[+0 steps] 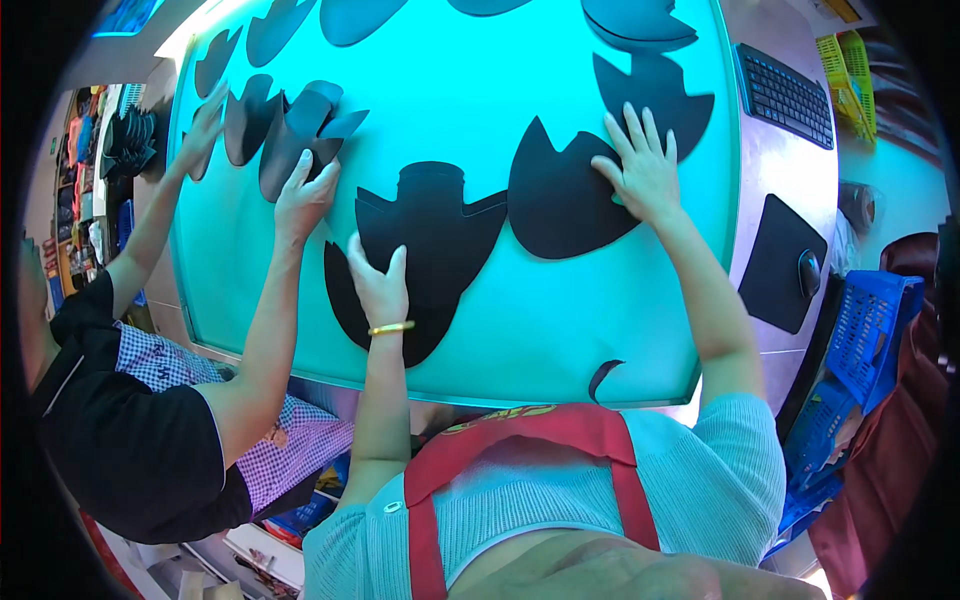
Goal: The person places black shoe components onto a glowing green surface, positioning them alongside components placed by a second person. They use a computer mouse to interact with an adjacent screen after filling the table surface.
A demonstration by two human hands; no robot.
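My left hand [381, 292], a yellow bangle at its wrist, rests at the left side of a large black notched sheet piece [430, 235], thumb and fingers apart. Another dark curved piece [347, 315] lies partly under that one, beside the same hand. Spread out flat, my right hand [645, 170] touches the right part of a second black piece [560, 205] with pointed corners. Its fingertips reach toward a third notched piece [665, 95] farther up. The pieces look like thin leather cut for shoe uppers, though the material is uncertain.
A co-worker at the left has one hand [305, 200] on a stack of dark pieces [285, 150]. All lie on a lit turquoise table [560, 330], with a small black scrap [603, 378] near its front. Rightward are a keyboard [787, 95], mouse [808, 272] and blue crates [868, 325].
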